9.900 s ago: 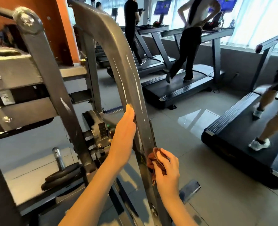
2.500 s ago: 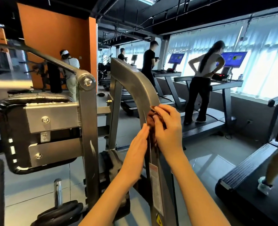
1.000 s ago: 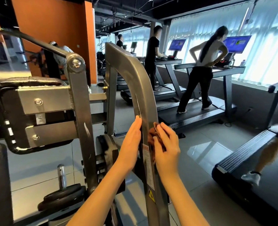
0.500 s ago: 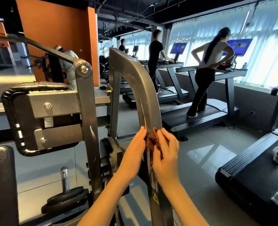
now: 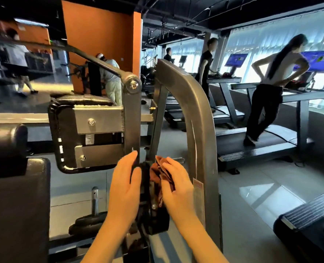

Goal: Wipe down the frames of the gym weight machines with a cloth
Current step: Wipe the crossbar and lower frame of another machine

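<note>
While my left hand (image 5: pixel 126 186) is resting straight-fingered on the frame (image 5: pixel 131 118), my right hand (image 5: pixel 177 186) is gripping the cloth (image 5: pixel 156 172) against it.

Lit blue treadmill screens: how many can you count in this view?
2: one screen before the person in black, another screen before the long-haired person, far right. Others may be hidden.

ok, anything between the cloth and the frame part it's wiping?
Nothing visible. The right hand holds the cloth against the dark bracket beside the curved frame; the left hand lies flat on the bracket's other side.
</note>
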Motion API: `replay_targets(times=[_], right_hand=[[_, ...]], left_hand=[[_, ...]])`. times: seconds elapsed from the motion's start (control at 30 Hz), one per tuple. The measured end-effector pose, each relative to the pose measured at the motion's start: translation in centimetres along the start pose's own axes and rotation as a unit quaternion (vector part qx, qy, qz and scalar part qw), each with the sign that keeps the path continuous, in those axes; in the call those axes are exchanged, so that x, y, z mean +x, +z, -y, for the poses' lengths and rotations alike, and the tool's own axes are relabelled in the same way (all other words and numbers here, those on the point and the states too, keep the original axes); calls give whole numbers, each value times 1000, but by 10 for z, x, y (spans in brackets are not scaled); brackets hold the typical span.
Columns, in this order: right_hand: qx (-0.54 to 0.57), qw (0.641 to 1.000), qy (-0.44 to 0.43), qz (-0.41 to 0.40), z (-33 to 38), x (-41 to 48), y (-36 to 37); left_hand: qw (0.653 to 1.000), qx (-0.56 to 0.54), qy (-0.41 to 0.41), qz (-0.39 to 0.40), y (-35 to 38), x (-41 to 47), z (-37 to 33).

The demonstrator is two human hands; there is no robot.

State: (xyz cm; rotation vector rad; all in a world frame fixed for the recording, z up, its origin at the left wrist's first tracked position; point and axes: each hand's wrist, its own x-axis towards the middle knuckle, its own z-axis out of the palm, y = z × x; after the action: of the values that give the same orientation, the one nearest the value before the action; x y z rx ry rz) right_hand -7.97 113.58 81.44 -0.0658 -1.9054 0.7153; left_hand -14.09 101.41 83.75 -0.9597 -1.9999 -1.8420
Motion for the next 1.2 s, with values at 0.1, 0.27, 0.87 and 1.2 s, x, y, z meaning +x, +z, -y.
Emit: replay_targets(times=[0.1, 0.27, 0.87, 1.2], right_hand=[[8, 1000, -8, 19, 8, 26, 25], [-11, 995, -49, -83, 14, 61, 74], [-171, 973, -45, -146, -9, 3, 118], [-158, 965, -68, -199, 20, 47, 112]], left_hand=[[985, 160, 70, -14, -33, 28, 18], [911, 353, 211, 15, -64, 55, 46], [788, 523, 316, 75, -76, 76, 104], [794, 518, 308, 75, -76, 72, 104]])
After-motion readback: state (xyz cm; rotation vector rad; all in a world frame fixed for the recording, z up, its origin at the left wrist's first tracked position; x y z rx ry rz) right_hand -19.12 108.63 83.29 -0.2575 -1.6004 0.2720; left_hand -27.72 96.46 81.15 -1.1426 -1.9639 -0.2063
